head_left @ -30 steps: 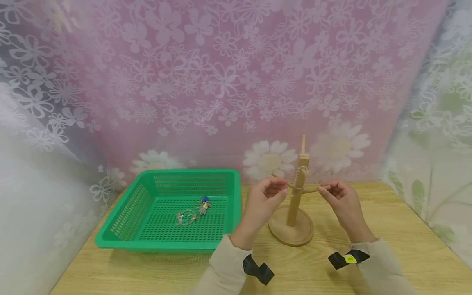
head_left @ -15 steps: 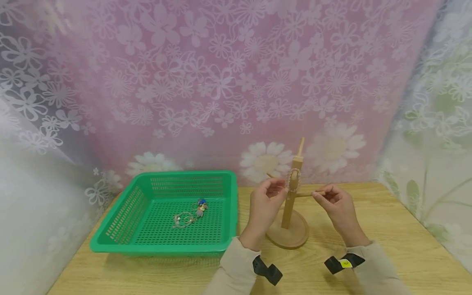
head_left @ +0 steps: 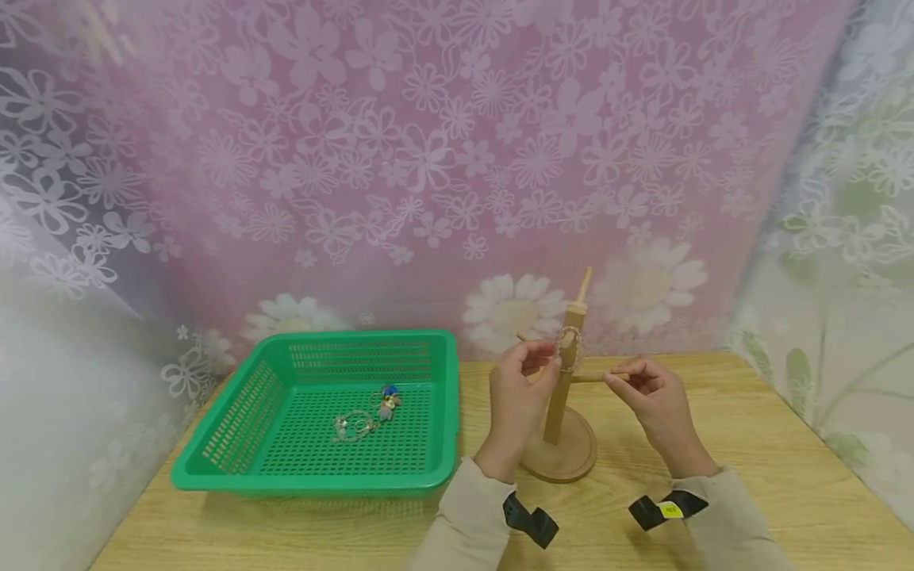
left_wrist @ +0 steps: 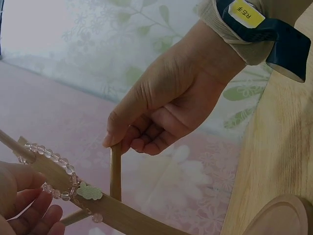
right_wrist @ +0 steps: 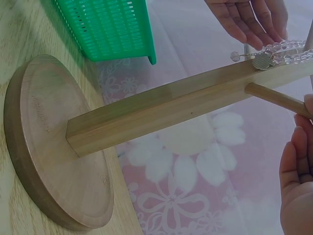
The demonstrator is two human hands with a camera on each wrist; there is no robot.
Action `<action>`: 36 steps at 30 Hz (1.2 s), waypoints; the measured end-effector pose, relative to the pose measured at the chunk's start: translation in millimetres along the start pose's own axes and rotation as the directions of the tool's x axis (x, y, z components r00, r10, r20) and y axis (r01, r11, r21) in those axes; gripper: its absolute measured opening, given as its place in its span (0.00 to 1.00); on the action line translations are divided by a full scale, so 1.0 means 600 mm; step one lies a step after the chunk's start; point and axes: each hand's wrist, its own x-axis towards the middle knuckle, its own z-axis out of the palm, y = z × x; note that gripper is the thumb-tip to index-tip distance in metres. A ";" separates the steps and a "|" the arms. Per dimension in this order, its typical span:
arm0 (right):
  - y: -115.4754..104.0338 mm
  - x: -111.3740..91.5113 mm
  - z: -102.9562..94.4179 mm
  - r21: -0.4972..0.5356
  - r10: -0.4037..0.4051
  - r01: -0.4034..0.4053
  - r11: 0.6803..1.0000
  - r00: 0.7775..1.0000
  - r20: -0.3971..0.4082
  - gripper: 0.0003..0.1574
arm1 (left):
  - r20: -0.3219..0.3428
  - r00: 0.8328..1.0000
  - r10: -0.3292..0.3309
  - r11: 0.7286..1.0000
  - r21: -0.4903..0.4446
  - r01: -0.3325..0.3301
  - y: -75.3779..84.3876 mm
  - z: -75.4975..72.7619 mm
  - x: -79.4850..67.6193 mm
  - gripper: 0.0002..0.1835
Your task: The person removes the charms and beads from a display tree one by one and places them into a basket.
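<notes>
A wooden jewelry stand (head_left: 555,420) with a round base stands on the table, its square post leaning slightly in the head view. A bracelet (left_wrist: 56,157) of clear pinkish beads, with a pale cloud-shaped charm (left_wrist: 89,191), hangs over the stand's front peg (left_wrist: 14,147). My left hand (head_left: 521,396) pinches the bracelet's lower beads between thumb and fingers, close beside the post. On the other side, my right hand (head_left: 655,400) pinches the end of a side peg (left_wrist: 115,171) with thumb and forefinger. The left hand's grip is partly cut off in its wrist view.
Left of the stand sits a green plastic basket (head_left: 446,428) with more bracelets (head_left: 355,426) and a blue-topped charm (head_left: 389,396) inside. A pink floral curtain (head_left: 400,198) hangs behind the wooden table (head_left: 271,531).
My left hand has moved right, nearer the post, at the bracelet. The stand has turned slightly, while my right hand has kept its pinch on the side peg.
</notes>
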 end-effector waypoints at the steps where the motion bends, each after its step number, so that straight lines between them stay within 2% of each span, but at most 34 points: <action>1: 0.000 0.000 0.000 -0.002 0.002 -0.002 1.000 1.000 -0.005 0.11 | -0.005 1.000 0.000 1.000 -0.001 0.000 0.000 0.000 0.000 0.08; 14: 0.002 0.001 -0.005 -0.006 -0.018 0.018 1.000 1.000 0.024 0.11 | -0.033 0.999 -0.014 1.000 0.014 0.014 -0.004 0.011 0.002 0.06; 19: -0.001 0.000 -0.002 0.024 -0.015 0.015 1.000 1.000 0.013 0.09 | -0.035 0.999 -0.040 0.999 -0.010 0.040 -0.005 0.012 0.003 0.05; 24: -0.001 -0.001 -0.002 0.003 -0.017 0.017 1.000 1.000 0.005 0.11 | -0.036 0.998 -0.047 0.998 -0.033 0.045 -0.006 0.005 0.006 0.04; 30: 0.002 -0.001 -0.007 -0.040 -0.040 0.041 0.998 0.999 0.028 0.12 | -0.043 0.999 -0.024 0.998 -0.064 0.021 0.000 -0.001 0.009 0.05; 36: 0.003 0.000 -0.005 -0.070 -0.007 0.006 0.998 1.000 -0.006 0.06 | -0.046 0.998 0.031 0.994 -0.106 -0.035 0.011 -0.005 0.008 0.08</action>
